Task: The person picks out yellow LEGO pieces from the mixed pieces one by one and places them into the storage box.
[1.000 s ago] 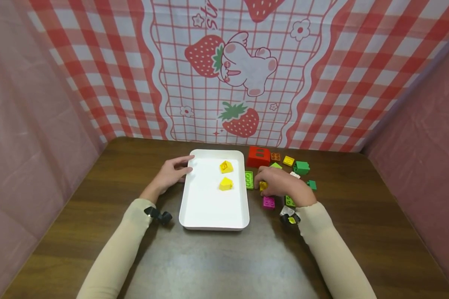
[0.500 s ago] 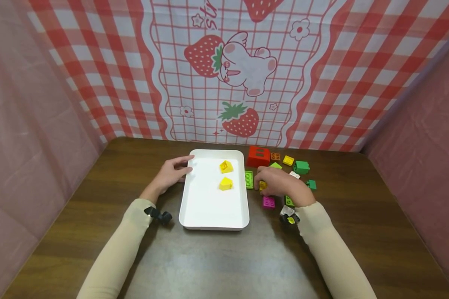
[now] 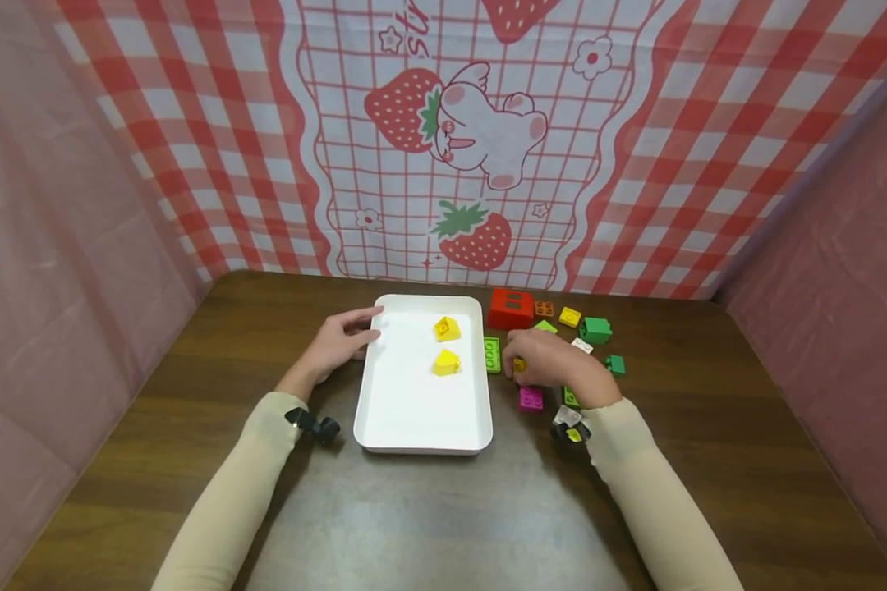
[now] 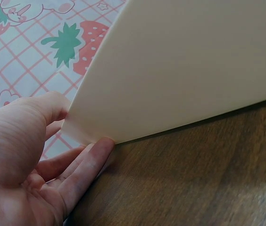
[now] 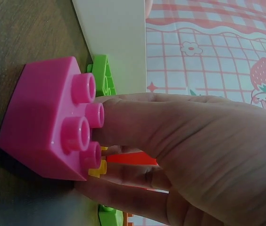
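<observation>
At the left wall of a white tray (image 3: 421,423), my left hand (image 3: 333,349) grips the edge. Thumb and index tip reach the rim, and other fingers (image 4: 93,162) press low on the outside wall. Two yellow bricks (image 3: 447,363) lie inside the tray, towards its right side. To the right of the tray my right hand (image 3: 558,361) reaches down, its fingers curled round a yellow brick (image 3: 519,365) that they mostly cover. A magenta brick (image 5: 43,120) with studs stands just in front of those fingers, and a lime green brick (image 3: 492,355) sits beside the tray wall.
Behind the right hand are a red block (image 3: 511,309), a small orange brick (image 3: 544,309), a yellow brick (image 3: 570,317) and green bricks (image 3: 595,331). A whitish piece (image 3: 567,417) lies by the right wrist. A checked cloth (image 3: 229,164) hangs behind the wooden table (image 3: 429,525).
My right fingers have drawn in a little closer round the yellow brick. The left hand and the tray have stayed in place.
</observation>
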`<state>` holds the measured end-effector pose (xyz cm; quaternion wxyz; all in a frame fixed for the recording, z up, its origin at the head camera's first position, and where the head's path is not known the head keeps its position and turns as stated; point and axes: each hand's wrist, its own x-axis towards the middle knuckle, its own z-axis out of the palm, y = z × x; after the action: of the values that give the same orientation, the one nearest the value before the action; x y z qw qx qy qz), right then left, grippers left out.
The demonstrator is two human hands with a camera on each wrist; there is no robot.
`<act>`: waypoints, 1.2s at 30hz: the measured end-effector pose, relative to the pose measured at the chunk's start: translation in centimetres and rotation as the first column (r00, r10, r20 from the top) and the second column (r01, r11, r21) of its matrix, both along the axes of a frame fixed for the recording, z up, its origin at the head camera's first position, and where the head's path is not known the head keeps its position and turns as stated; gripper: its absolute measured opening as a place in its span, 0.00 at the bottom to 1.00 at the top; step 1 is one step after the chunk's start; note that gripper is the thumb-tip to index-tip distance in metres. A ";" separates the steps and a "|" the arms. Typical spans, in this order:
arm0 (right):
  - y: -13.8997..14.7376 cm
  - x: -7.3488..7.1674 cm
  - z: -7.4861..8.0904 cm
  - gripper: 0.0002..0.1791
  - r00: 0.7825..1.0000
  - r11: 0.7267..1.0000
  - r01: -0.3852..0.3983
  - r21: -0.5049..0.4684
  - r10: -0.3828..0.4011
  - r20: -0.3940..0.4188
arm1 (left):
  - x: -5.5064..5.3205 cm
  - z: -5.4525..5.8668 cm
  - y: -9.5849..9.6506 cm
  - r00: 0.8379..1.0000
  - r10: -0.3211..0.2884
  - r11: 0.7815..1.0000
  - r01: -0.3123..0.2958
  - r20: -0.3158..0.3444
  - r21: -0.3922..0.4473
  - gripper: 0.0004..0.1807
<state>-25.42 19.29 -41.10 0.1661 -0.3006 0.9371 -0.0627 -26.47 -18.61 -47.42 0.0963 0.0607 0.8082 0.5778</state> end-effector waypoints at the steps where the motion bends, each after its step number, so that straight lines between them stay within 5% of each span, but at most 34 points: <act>1: 0.0 0.0 0.0 0.07 1.000 1.000 -0.001 -0.001 0.001 0.000 | 0.0 0.0 0.0 1.000 0.000 1.000 0.000 -0.001 0.000 0.31; 36: 0.2 0.6 1.7 0.04 0.998 0.997 0.014 -0.071 -0.019 -0.060 | 0.2 0.3 0.0 1.000 0.000 1.000 0.000 0.010 -0.005 0.31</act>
<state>-24.81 19.47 -39.43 0.1263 -0.3003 0.9413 -0.0881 -26.25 -18.58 -47.12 0.1005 0.0577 0.8092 0.5759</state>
